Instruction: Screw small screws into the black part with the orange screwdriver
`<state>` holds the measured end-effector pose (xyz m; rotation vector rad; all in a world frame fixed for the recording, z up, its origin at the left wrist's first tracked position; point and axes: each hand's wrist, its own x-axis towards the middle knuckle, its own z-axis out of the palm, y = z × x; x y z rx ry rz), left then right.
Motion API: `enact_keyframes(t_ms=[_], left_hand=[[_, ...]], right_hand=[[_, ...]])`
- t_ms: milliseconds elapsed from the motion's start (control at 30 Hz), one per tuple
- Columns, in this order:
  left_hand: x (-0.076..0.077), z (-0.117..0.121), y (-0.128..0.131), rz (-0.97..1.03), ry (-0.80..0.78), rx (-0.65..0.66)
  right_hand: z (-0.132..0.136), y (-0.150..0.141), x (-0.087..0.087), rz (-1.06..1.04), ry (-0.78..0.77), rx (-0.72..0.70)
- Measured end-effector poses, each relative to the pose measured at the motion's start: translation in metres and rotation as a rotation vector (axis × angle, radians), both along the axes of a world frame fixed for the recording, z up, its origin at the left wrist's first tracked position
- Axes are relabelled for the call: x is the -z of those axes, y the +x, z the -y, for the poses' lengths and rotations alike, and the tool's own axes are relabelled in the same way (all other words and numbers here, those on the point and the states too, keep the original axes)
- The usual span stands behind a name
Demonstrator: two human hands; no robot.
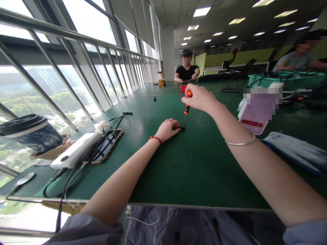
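My right hand [200, 97] is closed around the orange and black handle of a screwdriver [187, 109], held upright with its shaft pointing down. The tip meets the end of a small black part [182, 128] on the green table. My left hand [167, 130] rests on the tabletop with its fingers closed on the other end of that part, pinning it down. Most of the part is hidden under those fingers, so its exact kind cannot be made out. Farther off, a smaller black piece [154, 99] lies on the table.
Left of my arm are a phone [107, 147], a white power bank [76, 149], cables and a lidded cup [33, 134]. On the right lie white and blue gloves [293, 149], a pink phone [255, 114] and a green basket [288, 81]. A red box [183, 89] stands ahead; two people sit beyond.
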<state>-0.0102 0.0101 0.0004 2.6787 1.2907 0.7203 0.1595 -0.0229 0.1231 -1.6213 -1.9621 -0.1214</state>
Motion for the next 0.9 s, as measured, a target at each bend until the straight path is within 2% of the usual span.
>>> enact_keyframes(t_ms=[433,633,900], left_hand=[[-0.0023,0.0025,0.0008,0.005,-0.014,-0.005],[-0.0002,0.0002,-0.0002,0.002,-0.007,0.007],[-0.0003,0.0001,0.0002,-0.002,-0.011,-0.002]], right_hand=[[-0.0003,-0.0009,0.0006,0.006,0.003,-0.009],[0.0012,-0.0004,-0.0010,0.022,-0.053,0.028],[0.0032,-0.0010,-0.0022,0.042,-0.035,-0.011]])
